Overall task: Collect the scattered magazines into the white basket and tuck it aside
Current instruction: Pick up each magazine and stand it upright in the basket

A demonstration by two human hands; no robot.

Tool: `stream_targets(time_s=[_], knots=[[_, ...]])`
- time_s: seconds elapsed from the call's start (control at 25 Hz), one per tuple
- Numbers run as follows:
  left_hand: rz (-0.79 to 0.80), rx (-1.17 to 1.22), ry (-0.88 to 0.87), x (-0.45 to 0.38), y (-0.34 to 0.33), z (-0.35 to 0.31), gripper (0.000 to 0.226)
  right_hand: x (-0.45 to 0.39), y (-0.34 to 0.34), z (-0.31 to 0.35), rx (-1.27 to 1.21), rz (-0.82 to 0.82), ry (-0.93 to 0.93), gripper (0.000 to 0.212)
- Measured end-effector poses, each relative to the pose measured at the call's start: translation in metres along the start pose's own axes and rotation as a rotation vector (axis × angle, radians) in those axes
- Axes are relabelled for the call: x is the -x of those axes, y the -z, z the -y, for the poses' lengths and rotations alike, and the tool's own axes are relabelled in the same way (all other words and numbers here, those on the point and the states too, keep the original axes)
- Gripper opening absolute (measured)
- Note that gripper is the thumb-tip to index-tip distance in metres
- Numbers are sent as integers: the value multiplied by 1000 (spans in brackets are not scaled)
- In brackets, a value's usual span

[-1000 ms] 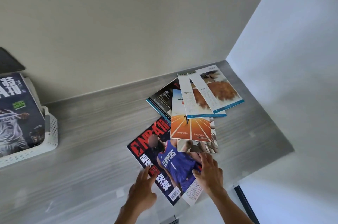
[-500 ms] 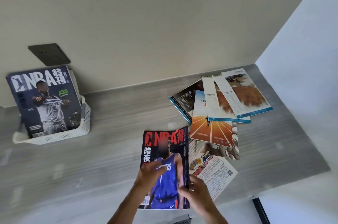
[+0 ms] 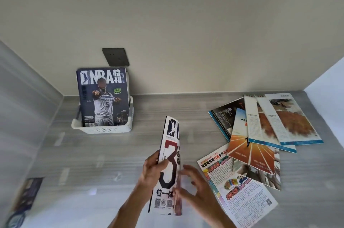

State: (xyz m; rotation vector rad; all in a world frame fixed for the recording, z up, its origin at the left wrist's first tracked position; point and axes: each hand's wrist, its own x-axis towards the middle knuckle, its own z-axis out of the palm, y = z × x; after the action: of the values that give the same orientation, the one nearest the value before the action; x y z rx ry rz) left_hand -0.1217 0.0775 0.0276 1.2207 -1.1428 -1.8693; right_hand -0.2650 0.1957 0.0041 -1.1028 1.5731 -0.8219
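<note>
Left hand (image 3: 153, 170) pinches the lifted magazine (image 3: 170, 168) along its left edge, thumb across the cover, fingers behind. Right hand (image 3: 193, 183) is open, fingers spread and blurred, just beside the magazine's right edge; I cannot tell whether it touches the paper. The magazine stands nearly upright above the grey counter (image 3: 104, 162), bowed along its length, so I judge it light, floppy and glossy: likely to slip or fan open if held by one corner. Better hold, in my view, is mid-spine with the thumb flat, the other hand steadying the free edge. Taking the white basket (image 3: 104, 128) as landmark: the held magazine is to its right and nearer to me, well apart. One NBA issue (image 3: 103, 97) already stands in the basket, leaning toward the wall below a dark wall socket (image 3: 115, 57). Far right of the basket lies the scattered pile (image 3: 260, 134), overlapping, with a printed flyer (image 3: 238, 185) at its near edge. Thin sheets there look prone to sliding over each other; I would square them before lifting.
</note>
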Motion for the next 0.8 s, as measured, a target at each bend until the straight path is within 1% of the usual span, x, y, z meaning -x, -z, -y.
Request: stream_targets(time_s=[0.04, 0.08, 0.12, 0.16, 0.2, 0.24, 0.28, 0.32, 0.4, 0.48, 0.52, 0.6, 0.72, 0.8], knots=[[66, 96, 8, 5, 17, -5, 35, -7, 5, 0, -52, -124, -84, 59], [119, 161, 38, 10, 35, -10, 41, -14, 11, 1, -151, -195, -203, 72], [156, 207, 79, 15, 50, -13, 46, -20, 17, 2, -290, -197, -309, 83], [172, 234, 109, 17, 63, -15, 50, -28, 22, 1, -454, -145, -360, 91], [162, 220, 107, 17, 73, -15, 50, -36, 25, 2, -610, -72, -347, 94], [110, 157, 77, 15, 80, -15, 46, -43, 27, 6, -690, -30, -292, 92], [25, 75, 31, 12, 85, -15, 38, -49, 25, 13, -729, -10, -235, 82], [-46, 10, -20, 9, 89, -15, 29, -54, 22, 22, -736, -25, -188, 68], [-107, -28, -100, 8, 93, -19, 18, -63, 13, 38, -687, -114, -108, 42], [-128, 17, -147, 8, 97, -19, 29, -70, 8, 50, -624, -157, -64, 27], [-150, 34, -152, 9, 100, -18, 36, -72, 5, 56, -602, -157, -43, 23], [-223, 41, -174, 7, 109, -17, 40, -76, 1, 66, -522, -166, 33, 19], [-267, 70, -226, -3, 129, -20, 33, -87, -5, 77, -374, -178, 118, 22], [-287, -20, -278, -7, 138, -23, 26, -95, -11, 77, -344, -192, 105, 27]])
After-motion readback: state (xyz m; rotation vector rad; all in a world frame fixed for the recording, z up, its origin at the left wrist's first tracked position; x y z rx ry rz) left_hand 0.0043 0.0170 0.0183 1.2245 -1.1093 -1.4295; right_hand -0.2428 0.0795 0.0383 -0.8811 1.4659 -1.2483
